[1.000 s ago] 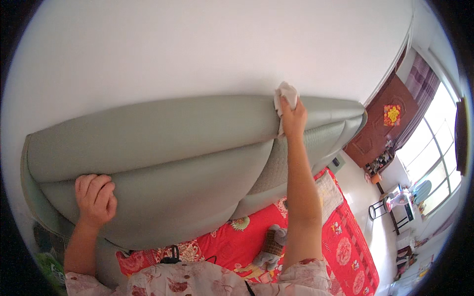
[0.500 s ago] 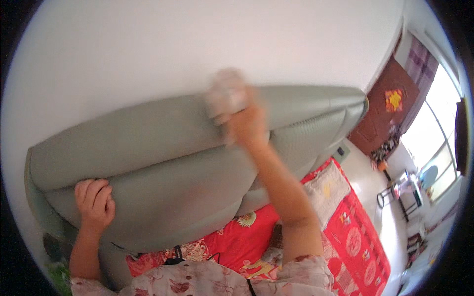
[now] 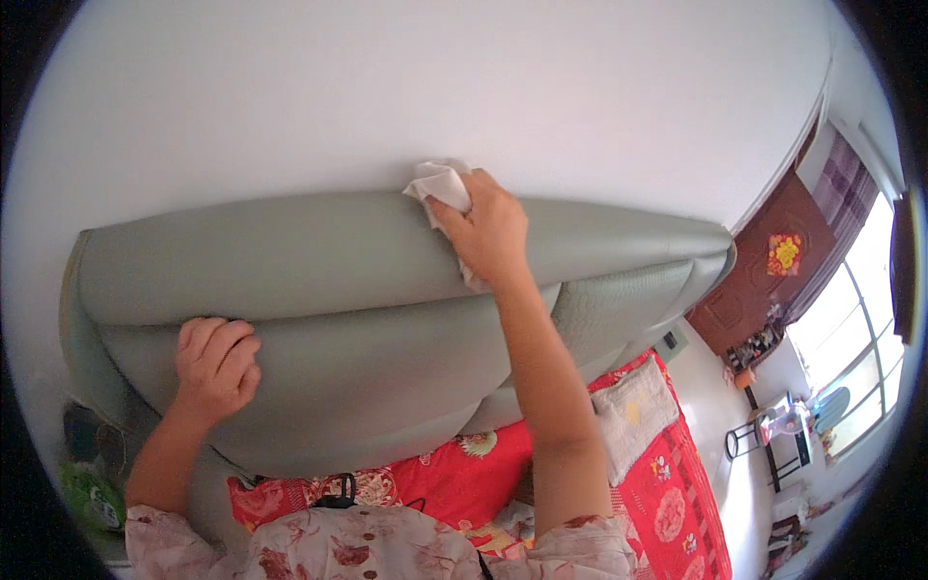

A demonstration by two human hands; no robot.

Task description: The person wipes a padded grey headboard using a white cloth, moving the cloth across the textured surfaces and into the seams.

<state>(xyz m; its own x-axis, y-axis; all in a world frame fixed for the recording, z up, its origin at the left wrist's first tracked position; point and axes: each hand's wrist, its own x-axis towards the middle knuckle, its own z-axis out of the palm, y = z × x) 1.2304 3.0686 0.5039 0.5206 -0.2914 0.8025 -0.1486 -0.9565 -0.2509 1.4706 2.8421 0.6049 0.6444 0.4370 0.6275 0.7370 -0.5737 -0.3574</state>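
Observation:
A grey-green padded headboard [image 3: 319, 251] stretches across the view against a white wall. My right hand [image 3: 493, 227] grips a crumpled white cloth [image 3: 440, 182] at the headboard's top edge, close to the wall. Part of the cloth hangs out below the palm. On the left, my left hand [image 3: 215, 367] is closed, its fingers curled over the seam below the headboard's top roll. The fingertips are tucked into that crease and hidden.
Below the headboard lies a bed with a red patterned cover [image 3: 667, 503] and a pale pillow [image 3: 633, 411]. A green bag [image 3: 92, 498] is at the lower left. To the far right are a brown door [image 3: 773, 261], a window [image 3: 860, 319] and a small table [image 3: 788, 449].
My right hand, blurred before, is now sharp and slightly lower and farther right with the cloth. The view has shifted; my left hand keeps its hold on the seam.

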